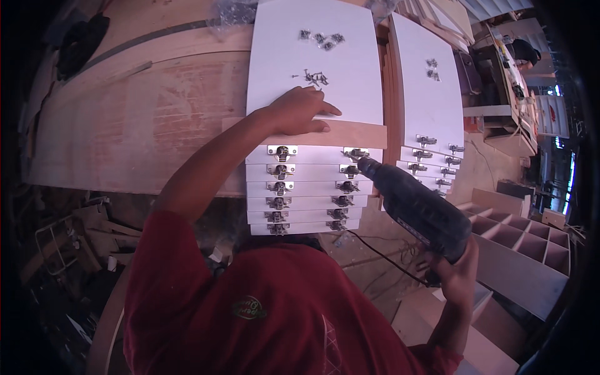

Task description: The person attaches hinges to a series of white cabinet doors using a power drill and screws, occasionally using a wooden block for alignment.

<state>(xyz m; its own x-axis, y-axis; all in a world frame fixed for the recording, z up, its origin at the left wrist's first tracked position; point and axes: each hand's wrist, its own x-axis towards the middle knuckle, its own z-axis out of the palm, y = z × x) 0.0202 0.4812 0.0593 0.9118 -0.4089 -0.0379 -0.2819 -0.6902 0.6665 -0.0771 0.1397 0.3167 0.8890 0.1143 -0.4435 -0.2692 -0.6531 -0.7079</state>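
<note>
A dark corded power drill (425, 212) is in my right hand (460, 270), its fingers closed round the handle. The drill's front end meets a metal cabinet hinge (357, 153) at the right end of a white panel's edge. That panel tops a stepped stack of white panels (312, 172), with hinges at both ends of each. My left hand (301, 111) lies on a large white board (272, 56), index finger stretched out and thumb on a light wooden strip (356, 132). Loose screws (316, 78) lie just beyond its knuckles.
Several small bags of hardware (322, 39) sit farther up the board. To the right stands a second stack of hinged white panels (431, 94). A wooden worktop (144, 119) spreads left. The drill's black cord (387, 257) hangs below. A compartmented cabinet (519, 250) stands lower right.
</note>
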